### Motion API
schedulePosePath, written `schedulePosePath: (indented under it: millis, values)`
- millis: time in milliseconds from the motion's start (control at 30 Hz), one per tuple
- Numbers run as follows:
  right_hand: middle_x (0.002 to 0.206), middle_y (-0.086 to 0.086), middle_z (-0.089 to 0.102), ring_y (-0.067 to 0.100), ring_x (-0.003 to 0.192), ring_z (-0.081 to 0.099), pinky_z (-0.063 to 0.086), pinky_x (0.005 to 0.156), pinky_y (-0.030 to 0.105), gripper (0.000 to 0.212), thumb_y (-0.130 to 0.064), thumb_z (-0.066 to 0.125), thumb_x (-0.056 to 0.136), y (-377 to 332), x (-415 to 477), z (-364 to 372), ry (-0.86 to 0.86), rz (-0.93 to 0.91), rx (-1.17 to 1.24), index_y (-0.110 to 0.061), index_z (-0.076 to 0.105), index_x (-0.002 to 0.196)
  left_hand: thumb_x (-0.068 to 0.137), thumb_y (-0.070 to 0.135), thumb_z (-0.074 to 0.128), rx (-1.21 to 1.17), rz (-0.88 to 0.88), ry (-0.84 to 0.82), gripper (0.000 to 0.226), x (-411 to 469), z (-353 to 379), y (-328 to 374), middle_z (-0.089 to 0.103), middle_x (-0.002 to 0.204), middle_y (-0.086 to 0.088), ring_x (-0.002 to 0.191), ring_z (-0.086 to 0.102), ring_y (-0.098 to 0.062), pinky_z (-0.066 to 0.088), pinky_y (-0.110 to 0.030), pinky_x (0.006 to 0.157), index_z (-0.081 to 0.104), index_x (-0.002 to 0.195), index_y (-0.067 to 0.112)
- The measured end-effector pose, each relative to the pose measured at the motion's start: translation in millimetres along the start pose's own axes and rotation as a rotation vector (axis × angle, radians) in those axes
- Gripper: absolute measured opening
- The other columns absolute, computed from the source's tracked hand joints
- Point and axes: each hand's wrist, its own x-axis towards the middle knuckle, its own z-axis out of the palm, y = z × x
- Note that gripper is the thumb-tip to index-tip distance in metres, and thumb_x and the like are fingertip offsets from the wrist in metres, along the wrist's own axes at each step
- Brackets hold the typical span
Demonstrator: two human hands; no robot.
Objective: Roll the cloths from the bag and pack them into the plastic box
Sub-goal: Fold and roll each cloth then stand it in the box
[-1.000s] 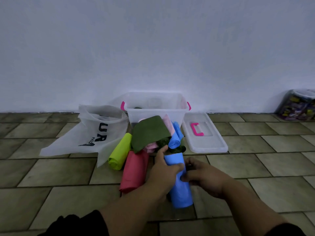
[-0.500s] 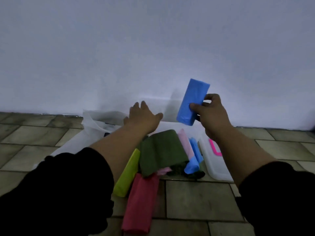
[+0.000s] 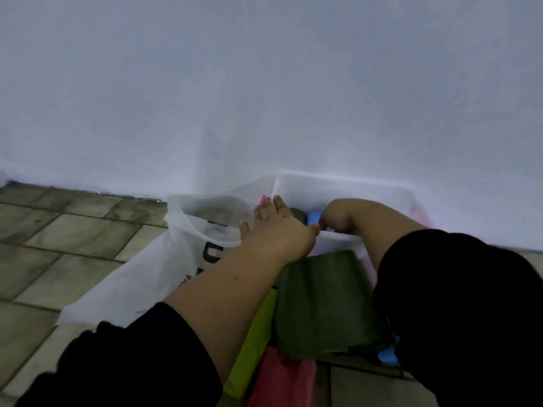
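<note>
The blue roll (image 3: 313,216), in the air half a second ago, is now down inside the plastic box (image 3: 352,183), nearly packed. Our right hand (image 3: 338,214) reaches in with it, fingers hidden, so we cannot tell their grip. Our left hand (image 3: 276,227) rests on the rim, fingers straight.

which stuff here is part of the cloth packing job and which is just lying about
Part of the job: plastic box; white bag; blue roll in the box by the right hand; left hand at the box's rim; dark green cloth, lime roll and red roll piled in front.
Just there: tiled floor; wall.
</note>
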Motion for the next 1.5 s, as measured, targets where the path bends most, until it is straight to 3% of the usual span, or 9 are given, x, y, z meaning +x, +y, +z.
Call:
schedulePosePath:
  millis: [267,467,533,667,800,933,1100,1333,1500]
  values:
    - [0.099,0.012,0.059,0.025,0.087,0.053,0.043,0.081,0.037,0.016,-0.019,0.055,0.089,6.1,1.4,1.0,-0.073,-0.062,-0.283,-0.018,0.058,0.073,0.090,0.064,0.034,-0.006,-0.024,-0.010,0.091,2.4,1.8,-0.1,-0.014,0.159,-0.008,0.146,-0.007,-0.030,0.003,-0.054,0.114,-0.014,0.149,0.014]
    - [0.119,0.011,0.058,0.027,0.103,0.055,0.043,0.088,0.037,0.032,-0.029,0.053,0.094,1.5,-17.3,-7.5,-0.081,-0.042,-0.286,-0.010,0.062,0.117,0.089,0.063,0.037,-0.031,-0.072,-0.007,0.092,5.2,2.7,3.3,-0.012,0.159,-0.007,0.146,-0.005,-0.030,0.003,-0.057,0.113,-0.013,0.149,0.016]
    - [0.122,0.011,0.059,0.027,0.109,0.054,0.044,0.095,0.038,0.029,-0.018,0.048,0.096,-6.2,-30.1,-11.2,0.160,-0.122,-0.185,-0.008,0.060,0.119,0.089,0.063,0.037,-0.045,-0.080,0.011,0.090,1.9,2.4,5.5,-0.009,0.160,-0.007,0.146,-0.001,-0.031,0.003,-0.058,0.113,-0.011,0.150,0.017]
    - [0.073,-0.004,0.059,0.017,0.068,0.052,0.037,0.056,0.027,0.018,-0.011,0.043,0.083,-11.6,-103.5,-5.6,0.923,-0.262,0.317,-0.020,0.056,0.073,0.089,0.066,0.034,-0.058,-0.036,0.052,0.085,-10.1,-2.6,1.9,-0.006,0.160,-0.008,0.146,-0.001,-0.031,0.004,-0.059,0.113,-0.006,0.150,0.024]
    - [0.060,-0.007,0.049,0.014,0.063,0.048,0.037,0.056,0.025,0.023,-0.027,0.051,0.081,-6.4,-189.1,73.7,0.593,-0.447,0.030,-0.022,0.045,0.059,0.090,0.058,0.040,-0.252,0.059,0.194,0.073,-30.4,-21.9,-7.2,0.012,0.159,-0.005,0.144,0.014,-0.025,0.019,-0.051,0.114,0.017,0.150,0.023]
    - [0.117,0.005,0.058,0.027,0.103,0.058,0.043,0.081,0.032,0.038,-0.046,0.050,0.085,-8.0,-218.1,167.8,0.208,-0.289,-0.138,-0.029,0.051,0.118,0.088,0.037,0.058,-0.384,0.285,0.281,0.040,-76.1,-40.6,-5.6,0.054,0.126,0.003,0.114,0.052,-0.015,0.038,-0.023,0.090,0.055,0.125,0.025]
    - [0.143,0.013,0.035,0.031,0.117,0.050,0.045,0.090,0.039,0.073,-0.049,0.048,0.084,-9.7,-220.0,213.7,0.347,-0.268,-0.106,-0.037,0.013,0.148,0.087,0.030,0.061,-0.374,0.419,-0.040,0.006,-149.1,-41.6,-7.3,0.056,0.076,0.019,0.082,0.059,-0.010,0.047,-0.025,0.076,0.062,0.092,0.030]
    - [0.114,0.011,0.061,0.031,0.099,0.061,0.042,0.072,0.031,0.045,-0.036,0.050,0.088,60.6,-244.5,182.2,0.255,-0.080,-0.116,-0.021,0.038,0.129,0.096,0.027,0.051,-0.160,0.198,-0.568,0.027,-209.2,-6.4,-35.7,0.068,0.112,-0.009,0.095,0.068,-0.025,0.052,-0.032,0.077,0.061,0.112,0.007]
    - [0.124,0.008,0.061,0.023,0.109,0.060,0.040,0.079,0.024,0.057,-0.046,0.060,0.084,80.9,-263.7,178.8,0.269,0.066,0.142,-0.016,0.044,0.130,0.092,0.017,0.055,-0.780,-0.107,-0.750,0.010,-241.2,49.5,-28.0,0.062,0.097,-0.003,0.076,0.060,-0.015,0.048,-0.028,0.069,0.059,0.101,0.015]
